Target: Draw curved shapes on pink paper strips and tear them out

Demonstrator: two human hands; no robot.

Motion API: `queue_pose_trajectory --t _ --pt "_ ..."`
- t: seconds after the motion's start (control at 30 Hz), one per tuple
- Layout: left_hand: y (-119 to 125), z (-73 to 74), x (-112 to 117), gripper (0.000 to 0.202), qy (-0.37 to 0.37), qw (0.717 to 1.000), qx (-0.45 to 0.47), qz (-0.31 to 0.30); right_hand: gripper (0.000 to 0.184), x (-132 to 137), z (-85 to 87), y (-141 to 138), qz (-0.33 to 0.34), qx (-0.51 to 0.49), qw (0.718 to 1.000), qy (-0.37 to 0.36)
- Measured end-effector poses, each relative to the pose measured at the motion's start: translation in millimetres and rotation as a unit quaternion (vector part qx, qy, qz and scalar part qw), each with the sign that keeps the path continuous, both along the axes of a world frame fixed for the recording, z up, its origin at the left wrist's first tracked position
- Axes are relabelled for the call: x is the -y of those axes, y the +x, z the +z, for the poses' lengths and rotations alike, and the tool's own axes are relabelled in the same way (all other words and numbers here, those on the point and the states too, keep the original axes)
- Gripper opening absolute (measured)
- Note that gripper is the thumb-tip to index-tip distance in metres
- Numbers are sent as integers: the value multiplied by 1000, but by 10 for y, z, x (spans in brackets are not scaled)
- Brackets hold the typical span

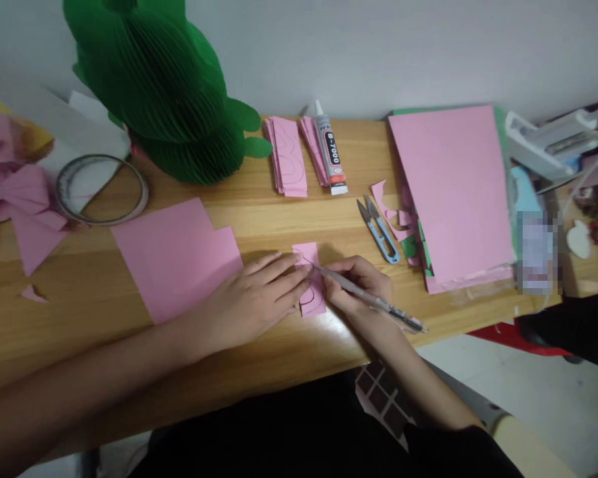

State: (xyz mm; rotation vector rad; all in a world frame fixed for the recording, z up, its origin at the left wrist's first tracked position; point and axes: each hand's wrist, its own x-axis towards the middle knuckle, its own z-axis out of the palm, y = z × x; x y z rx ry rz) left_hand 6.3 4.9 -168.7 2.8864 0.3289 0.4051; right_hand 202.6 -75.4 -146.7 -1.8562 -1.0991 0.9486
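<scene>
A small pink paper strip [315, 304] lies on the wooden table, with a dark curved outline drawn on it. My left hand [252, 299] rests flat on its left side, fingers stretched out and touching it. My right hand [361, 285] grips a clear-barrelled pen [373, 299], its tip touching the strip near my left fingertips. Under and beside my left forearm is a larger pink sheet [179, 252] with a notched corner. Part of the strip is hidden by my left fingers.
Behind stand pink outlined strips [289, 159] and a glue tube [332, 153]. Thread snips [379, 229] lie right, near paper scraps [398, 219] and a stack of pink sheets [453, 199]. Left are a green honeycomb paper piece [169, 93], a tape roll [142, 196] and a pink bow [22, 199].
</scene>
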Motion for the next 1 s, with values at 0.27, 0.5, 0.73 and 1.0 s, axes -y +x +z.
queue_pose_trajectory --t 0.27,0.5,0.73,1.0 --pt "9 5 1 32 0 1000 0 4 11 37 -24 -11 -7 -11 999 41" --pt "23 -1 -10 35 0 1000 -12 4 18 405 -70 -17 127 235 947 176" --pt "40 -4 -10 30 3 1000 15 -5 20 547 -110 -181 175 428 859 221" --pt "-1 -11 -59 25 -39 999 5 16 27 522 -169 -215 145 420 862 243"
